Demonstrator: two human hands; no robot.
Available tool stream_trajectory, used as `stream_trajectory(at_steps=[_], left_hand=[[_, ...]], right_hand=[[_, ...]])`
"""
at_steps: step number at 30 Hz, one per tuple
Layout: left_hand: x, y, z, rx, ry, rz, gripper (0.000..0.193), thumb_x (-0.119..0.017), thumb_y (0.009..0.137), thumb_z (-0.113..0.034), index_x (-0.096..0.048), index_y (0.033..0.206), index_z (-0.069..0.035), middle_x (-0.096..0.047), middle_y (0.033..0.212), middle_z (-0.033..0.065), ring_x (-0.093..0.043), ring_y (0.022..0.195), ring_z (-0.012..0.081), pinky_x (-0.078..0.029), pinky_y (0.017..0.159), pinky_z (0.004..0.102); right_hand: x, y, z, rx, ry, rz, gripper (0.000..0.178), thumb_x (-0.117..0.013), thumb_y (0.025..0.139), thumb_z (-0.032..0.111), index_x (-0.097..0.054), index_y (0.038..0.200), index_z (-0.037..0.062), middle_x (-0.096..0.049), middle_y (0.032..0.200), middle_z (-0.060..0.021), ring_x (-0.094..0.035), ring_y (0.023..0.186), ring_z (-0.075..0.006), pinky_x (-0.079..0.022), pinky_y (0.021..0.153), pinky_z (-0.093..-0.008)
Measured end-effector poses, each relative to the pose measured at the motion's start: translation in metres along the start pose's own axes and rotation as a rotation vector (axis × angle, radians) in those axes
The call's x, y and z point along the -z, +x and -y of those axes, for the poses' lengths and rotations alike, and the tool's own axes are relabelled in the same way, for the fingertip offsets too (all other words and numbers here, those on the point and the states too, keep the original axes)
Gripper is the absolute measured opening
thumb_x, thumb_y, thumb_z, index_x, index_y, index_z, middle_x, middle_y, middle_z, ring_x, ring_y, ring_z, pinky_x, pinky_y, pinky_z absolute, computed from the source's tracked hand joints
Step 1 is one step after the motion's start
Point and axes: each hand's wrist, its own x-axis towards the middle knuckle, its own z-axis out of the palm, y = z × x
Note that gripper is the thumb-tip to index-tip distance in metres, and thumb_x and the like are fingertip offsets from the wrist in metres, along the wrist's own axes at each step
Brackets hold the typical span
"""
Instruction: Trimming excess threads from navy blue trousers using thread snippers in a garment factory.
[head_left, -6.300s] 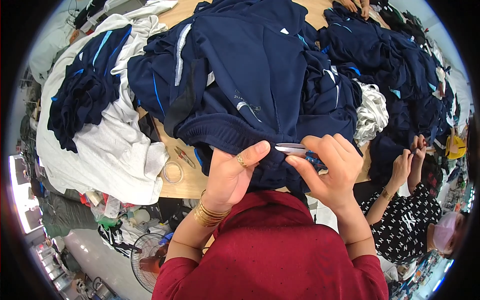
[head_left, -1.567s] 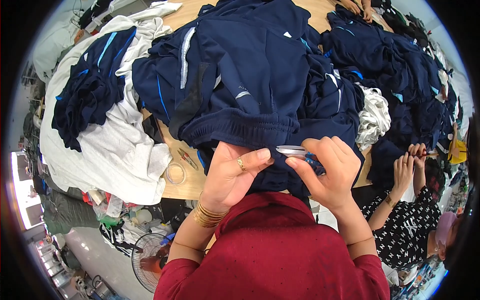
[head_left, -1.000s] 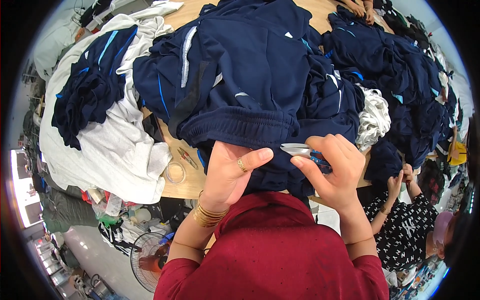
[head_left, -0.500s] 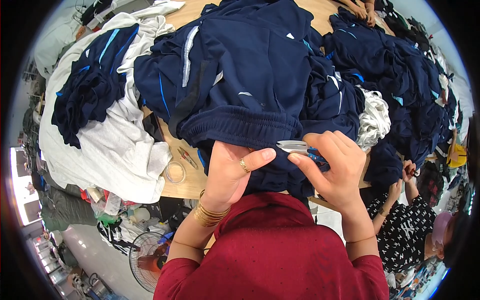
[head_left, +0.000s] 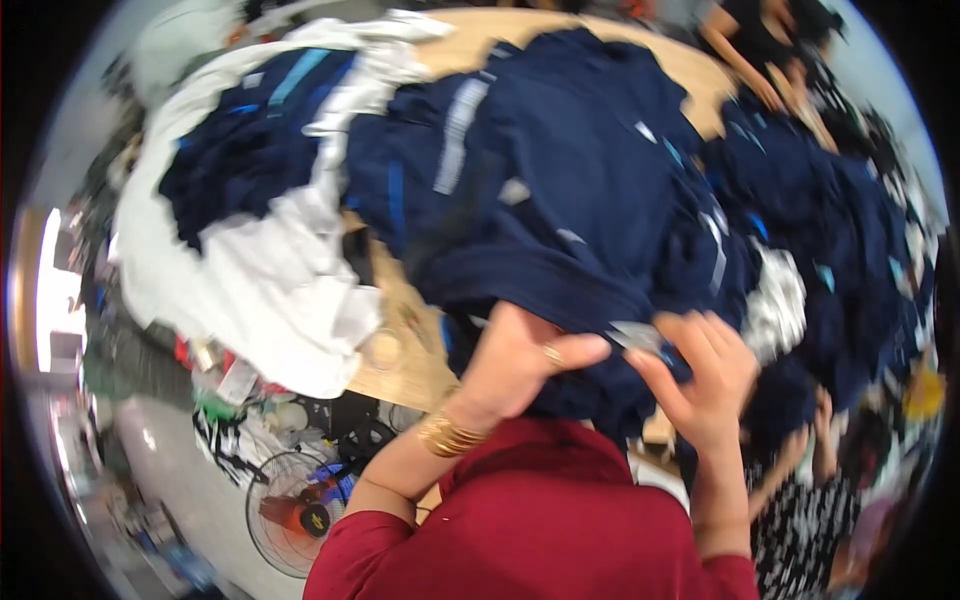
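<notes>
A navy garment [head_left: 590, 150] with white and blue stripes lies spread before me, its gathered elastic waistband [head_left: 530, 275] turned toward my body. My left hand [head_left: 510, 365] grips that waistband from below, the fingers hidden beneath the cloth and the thumb stretched along its near side. Held in my right hand [head_left: 710, 375] is a pair of thread snips [head_left: 636, 336] with pale blades and a blue handle. The blades point left and lie against the right end of the waistband, close to my left thumb. Motion blur hides whether any thread is between them.
White cloth [head_left: 290, 330] and more navy garments [head_left: 240, 150] lie to the left. A clear ring [head_left: 384, 350] rests on the wooden table [head_left: 415, 365]. White strips [head_left: 778, 305] are bundled at right, beside another navy pile [head_left: 840, 220]. Co-workers sit at right; a fan [head_left: 300, 515] stands lower left.
The whole view has swung, so the scene sits further right and lower, and is blurred. Both hands keep their hold, with the snips still at the waistband.
</notes>
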Motion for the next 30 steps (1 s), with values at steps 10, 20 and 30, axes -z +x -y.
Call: stream_trajectory(at_steps=[10,20,30], left_hand=[[0.014,0.0,0.041,0.11,-0.084,0.036,0.05,-0.073,0.075,0.0,-0.047,0.118,-0.004,-0.056,0.109,0.0019,-0.053,0.103,0.0111,-0.044,0.09,0.0273],[0.02,0.0,0.034,0.141,-0.091,0.019,0.042,-0.07,0.079,-0.004,-0.044,0.112,0.003,-0.055,0.106,0.0088,-0.057,0.1,0.0144,-0.049,0.087,0.0287],[0.009,-0.009,0.033,0.159,-0.172,-0.05,0.032,-0.065,0.083,-0.005,-0.047,0.11,-0.002,-0.057,0.106,0.0066,-0.059,0.098,0.0141,-0.049,0.088,0.0295]], right_hand=[[0.003,-0.019,-0.002,-0.089,0.061,-0.008,0.028,-0.072,0.082,0.027,-0.064,0.092,0.0026,-0.061,0.07,-0.0053,-0.051,0.055,-0.0115,-0.042,0.051,-0.0246],[-0.038,-0.012,-0.009,-0.136,0.399,-0.033,0.003,-0.061,0.083,0.0,-0.06,0.086,-0.0015,-0.052,0.074,-0.0046,-0.047,0.065,-0.0117,-0.038,0.061,-0.0236],[-0.03,-0.035,0.001,-0.236,0.544,-0.216,0.013,-0.059,0.087,0.011,-0.06,0.081,-0.0003,-0.049,0.07,-0.0031,-0.044,0.065,-0.0116,-0.032,0.059,-0.0222]])
